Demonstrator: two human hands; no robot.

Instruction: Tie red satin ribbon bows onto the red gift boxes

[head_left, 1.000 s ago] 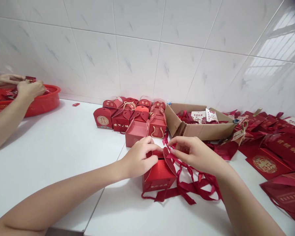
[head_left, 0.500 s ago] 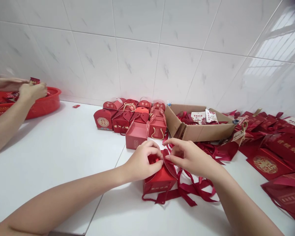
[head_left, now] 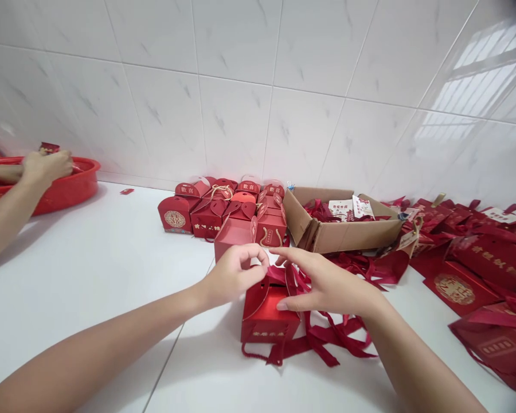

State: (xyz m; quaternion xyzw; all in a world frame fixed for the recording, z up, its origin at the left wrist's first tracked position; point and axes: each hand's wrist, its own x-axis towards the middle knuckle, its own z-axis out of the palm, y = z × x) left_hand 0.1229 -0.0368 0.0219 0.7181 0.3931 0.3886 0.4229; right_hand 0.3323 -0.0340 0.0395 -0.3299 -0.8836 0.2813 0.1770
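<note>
A small red gift box [head_left: 270, 330] with gold lettering on its front stands on the white table before me, its curved top flaps partly raised. My left hand [head_left: 234, 275] is at the box's upper left, with thumb and forefinger pinched at the top; what lies between them is hidden. Over the right side, my right hand [head_left: 327, 281] has its fingers spread, the thumb at the box's top and the fingertips reaching towards the left hand. Dark red ribbon [head_left: 344, 341] trails on the table to the right, and a red cord loops at the box's lower front.
Finished-looking red boxes [head_left: 176, 215] stand in rows by the tiled wall. A cardboard box [head_left: 348, 235] holds ribbons and white cards. More red boxes and bags [head_left: 464, 287] are piled at right. At far left, another person's hand [head_left: 47, 166] is over a red basket [head_left: 75, 189].
My right hand has let the right flap go and spread its fingers. My left hand has risen slightly to the box's top left. The camera view has shifted a little.
</note>
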